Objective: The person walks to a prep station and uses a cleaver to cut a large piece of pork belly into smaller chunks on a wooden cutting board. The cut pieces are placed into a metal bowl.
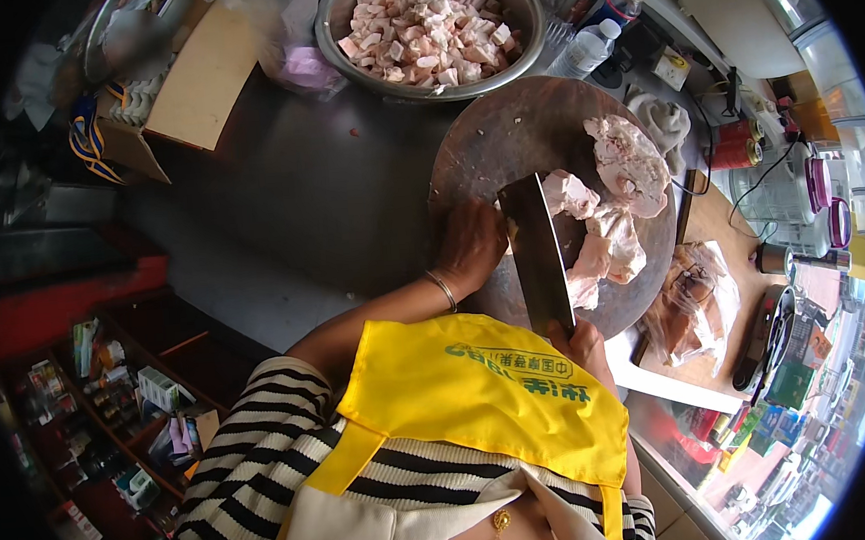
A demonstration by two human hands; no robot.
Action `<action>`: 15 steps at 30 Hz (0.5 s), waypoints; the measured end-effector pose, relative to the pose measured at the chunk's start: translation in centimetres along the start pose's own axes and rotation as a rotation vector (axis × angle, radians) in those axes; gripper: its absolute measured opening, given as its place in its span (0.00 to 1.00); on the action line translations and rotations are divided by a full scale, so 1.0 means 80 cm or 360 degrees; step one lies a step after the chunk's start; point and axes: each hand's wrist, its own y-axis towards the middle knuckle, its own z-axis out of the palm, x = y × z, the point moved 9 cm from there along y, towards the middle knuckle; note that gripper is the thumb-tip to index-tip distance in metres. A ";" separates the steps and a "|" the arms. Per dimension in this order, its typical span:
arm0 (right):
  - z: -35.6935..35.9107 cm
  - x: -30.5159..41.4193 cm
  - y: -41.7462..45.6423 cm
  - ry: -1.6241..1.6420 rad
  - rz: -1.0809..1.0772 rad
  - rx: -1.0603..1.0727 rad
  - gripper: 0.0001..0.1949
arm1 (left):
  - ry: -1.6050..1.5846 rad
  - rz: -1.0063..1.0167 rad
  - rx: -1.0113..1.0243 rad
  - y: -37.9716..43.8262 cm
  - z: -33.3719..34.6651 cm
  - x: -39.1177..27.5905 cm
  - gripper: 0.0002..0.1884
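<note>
My right hand (582, 344) grips the handle of a broad dark cleaver (535, 251). Its blade points away from me over a round chopping block (498, 134). Close against the blade's left side, my left hand (473, 238) is curled on the block, a sliver of pale raw meat at its fingertips; the blade and fingers hide most of that piece. Right of the cleaver lie a small chunk of pale raw meat (572, 194), a longer piece (610, 246) and a large fatty slab (626, 162).
Beyond the block stands a steel basin (390, 91) heaped with cut meat cubes (427, 33). A water bottle (586, 48) and a cloth (661, 122) are at its right. A plastic bag (694, 304) lies right of the block, a cardboard box (201, 75) far left.
</note>
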 end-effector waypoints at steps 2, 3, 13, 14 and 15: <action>-0.007 0.017 0.007 -0.0094 -0.0037 -0.0013 0.12 | 0.0017 0.0009 0.0059 0.002 0.002 0.001 0.09; -0.010 0.024 0.012 -0.0131 -0.0061 -0.0013 0.12 | 0.0037 0.0015 0.0091 0.002 0.004 0.001 0.09; -0.003 0.074 0.067 -0.0367 -0.0058 0.0166 0.11 | 0.0115 -0.0018 0.0492 -0.017 0.049 0.016 0.16; 0.001 0.075 0.077 -0.0399 -0.0054 0.0209 0.11 | 0.0026 -0.0045 0.0524 -0.013 0.054 0.019 0.17; 0.006 0.074 0.082 -0.0430 -0.0049 0.0253 0.11 | -0.0002 -0.0041 0.0492 -0.012 0.052 0.017 0.18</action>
